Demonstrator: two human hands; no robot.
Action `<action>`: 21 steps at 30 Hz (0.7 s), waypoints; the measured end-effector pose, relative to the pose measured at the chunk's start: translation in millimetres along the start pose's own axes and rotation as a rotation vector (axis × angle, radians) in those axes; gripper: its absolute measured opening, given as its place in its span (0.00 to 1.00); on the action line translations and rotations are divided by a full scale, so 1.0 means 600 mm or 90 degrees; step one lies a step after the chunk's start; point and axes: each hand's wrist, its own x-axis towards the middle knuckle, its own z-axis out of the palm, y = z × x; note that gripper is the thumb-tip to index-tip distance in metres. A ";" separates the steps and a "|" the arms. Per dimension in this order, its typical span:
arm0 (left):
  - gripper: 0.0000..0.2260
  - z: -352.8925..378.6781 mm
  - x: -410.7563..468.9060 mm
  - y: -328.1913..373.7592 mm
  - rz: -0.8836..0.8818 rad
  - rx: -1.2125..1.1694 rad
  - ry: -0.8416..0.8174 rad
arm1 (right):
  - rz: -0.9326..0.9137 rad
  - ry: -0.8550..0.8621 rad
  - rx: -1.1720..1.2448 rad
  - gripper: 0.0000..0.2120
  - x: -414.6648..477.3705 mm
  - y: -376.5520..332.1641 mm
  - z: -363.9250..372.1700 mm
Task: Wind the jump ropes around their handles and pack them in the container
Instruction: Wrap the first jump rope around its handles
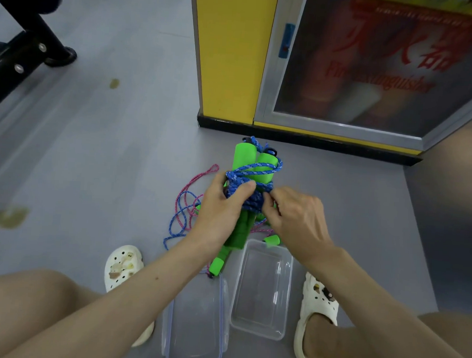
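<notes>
My left hand grips a pair of green foam handles with blue rope coiled around their middle, held above the floor. My right hand pinches the blue coil from the right side. Beneath my hands, loose pink rope and loose blue rope lie in loops on the floor, with other green handles among them. A clear plastic container stands empty between my feet. Its clear lid lies flat to its left.
A yellow pillar and a fire extinguisher cabinet stand just beyond the ropes. Black gym equipment occupies the upper left. My knees and white clogs flank the container on the grey floor.
</notes>
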 end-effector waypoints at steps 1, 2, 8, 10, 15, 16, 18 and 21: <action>0.05 -0.001 0.001 0.002 -0.013 -0.006 0.012 | 0.000 0.000 -0.003 0.16 -0.002 -0.002 0.001; 0.05 -0.001 0.002 0.005 -0.024 -0.009 0.017 | 0.002 0.000 -0.004 0.15 -0.002 -0.004 0.000; 0.06 -0.008 0.003 0.032 -0.132 -0.077 -0.005 | -0.007 0.009 0.008 0.15 0.001 -0.008 -0.010; 0.06 -0.013 0.004 0.039 -0.193 -0.095 -0.013 | -0.013 -0.002 0.014 0.14 -0.003 -0.006 -0.014; 0.12 -0.026 0.009 0.037 -0.342 -0.163 -0.053 | -0.056 -0.013 0.014 0.15 -0.008 0.001 -0.028; 0.14 -0.029 0.011 0.034 -0.360 -0.180 -0.062 | -0.070 -0.010 0.012 0.15 -0.009 0.000 -0.031; 0.14 -0.031 0.015 0.032 -0.386 -0.209 -0.079 | -0.078 -0.003 0.008 0.14 -0.012 0.001 -0.034; 0.15 -0.029 0.016 0.026 -0.380 -0.201 -0.092 | 0.018 -0.038 0.100 0.13 -0.020 0.006 -0.033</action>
